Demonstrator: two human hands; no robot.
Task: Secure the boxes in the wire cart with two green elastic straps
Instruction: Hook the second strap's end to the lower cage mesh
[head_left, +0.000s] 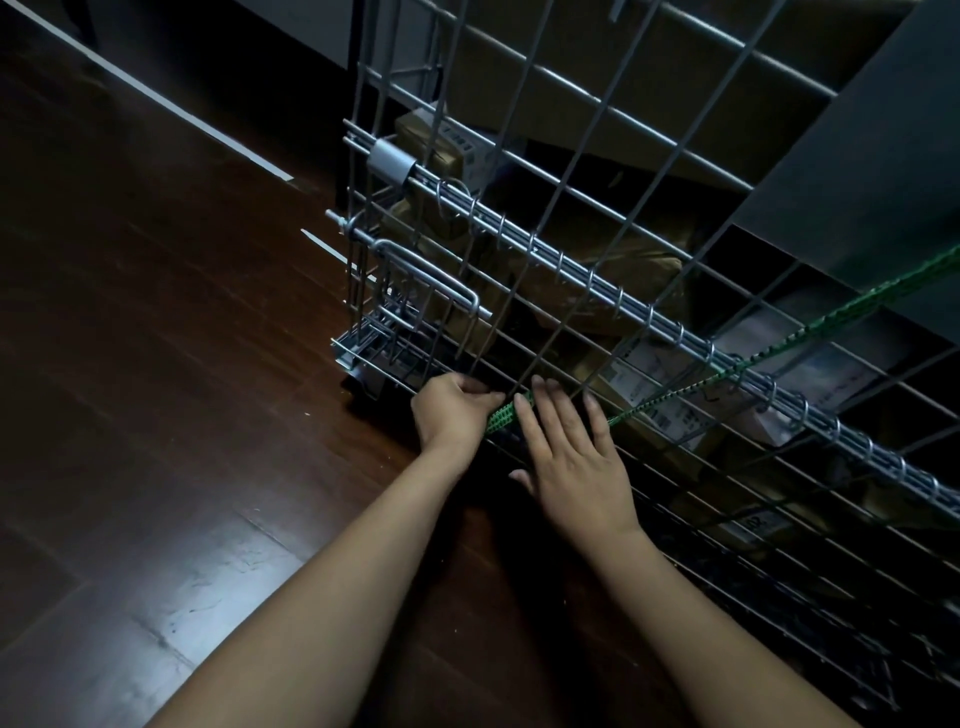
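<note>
i see my left hand (451, 413) low on the wire cart (623, 301), fingers curled, pinching the bunched end of the green strap (779, 344) against the mesh. my right hand (574, 460) lies just beside it, fingers straight and slightly spread on the cart's wires. the strap runs up across the cart's side. boxes (636, 267) sit inside the cart.
</note>
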